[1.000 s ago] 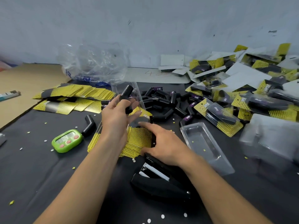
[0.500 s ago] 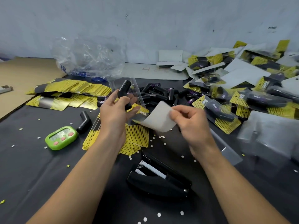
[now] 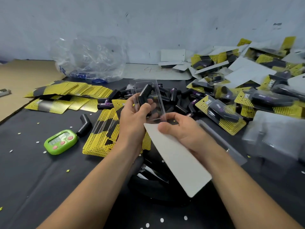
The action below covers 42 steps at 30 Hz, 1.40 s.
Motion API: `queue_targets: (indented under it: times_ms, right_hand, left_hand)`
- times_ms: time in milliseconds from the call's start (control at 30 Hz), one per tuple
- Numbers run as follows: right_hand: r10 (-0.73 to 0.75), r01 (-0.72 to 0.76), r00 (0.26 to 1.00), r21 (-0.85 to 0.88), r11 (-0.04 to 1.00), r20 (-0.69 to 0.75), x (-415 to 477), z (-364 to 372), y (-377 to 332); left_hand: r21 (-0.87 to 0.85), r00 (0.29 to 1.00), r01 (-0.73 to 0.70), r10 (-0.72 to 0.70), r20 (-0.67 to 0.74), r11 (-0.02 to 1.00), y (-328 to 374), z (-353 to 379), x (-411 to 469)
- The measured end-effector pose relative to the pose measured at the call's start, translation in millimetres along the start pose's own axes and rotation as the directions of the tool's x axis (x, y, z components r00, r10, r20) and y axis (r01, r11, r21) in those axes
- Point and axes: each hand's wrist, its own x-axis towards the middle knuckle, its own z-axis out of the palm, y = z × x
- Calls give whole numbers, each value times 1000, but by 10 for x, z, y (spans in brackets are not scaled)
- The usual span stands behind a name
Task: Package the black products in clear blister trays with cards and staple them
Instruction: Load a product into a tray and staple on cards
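Scuffed pale wall [image 3: 165, 22], black tabletop [image 3: 33, 171], cardboard [image 3: 24, 75]

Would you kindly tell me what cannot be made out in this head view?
All in the head view:
- Black stapler: mostly hidden under the white card.
- White card: printed face turned away; only its blank back shows.
- Green timer: digits too small to read.
- Clear trays, right edge: blurred, count unclear.

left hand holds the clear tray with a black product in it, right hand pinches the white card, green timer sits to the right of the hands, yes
Not quite: in the head view the green timer lies to the left of the left hand, not on the right. The rest holds: that hand grips the clear tray with the black product in it, and the right hand pinches the white card.
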Motion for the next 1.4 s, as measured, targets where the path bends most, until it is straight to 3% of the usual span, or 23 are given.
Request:
queue_targets:
  times_ms: [133, 233, 433, 533, 767, 900, 1033, 1200, 1400]
  right_hand:
    - [4, -8, 999, -99, 995, -43, -23, 44, 43]
    - [-83, 66, 992, -169, 983, -97, -61, 61, -8]
    - [-220, 136, 957, -377, 916, -190, -201, 67, -135]
    - [-251, 113, 937, -470, 876, -243, -316, 106, -216]
    - [-320, 37, 869, -595, 803, -378, -701, 81, -195]
    - [-292, 28, 870, -552, 833, -396, -863, 193, -105]
    - [-275, 21, 870, -526, 850, -409, -913, 332, -106]
    - [-290, -26, 874, -635, 772, -389, -913, 485, -188]
    - [-255, -73, 895, -686, 724, -365, -956, 654, -142]
  left_hand:
    - [-149, 994, 92, -100, -51, 985, 59, 57, 0]
    - [-229, 986, 146, -160, -41, 962, 137, 47, -25]
    - [87, 999, 36, -39, 33, 996, 204, -4, -108]
    - [144, 996, 16, -28, 80, 989, 314, 29, -175]
    - [382, 973, 34, -118, 199, 924, 472, 57, -530]
    - [413, 977, 56, -136, 166, 909, 547, -50, -729]
    - [628, 980, 42, -156, 128, 777, 664, -184, -759]
    - [734, 971, 53, -207, 121, 677, 738, -328, -741]
    - [721, 975, 119, -218, 46, 682, 653, -503, -795]
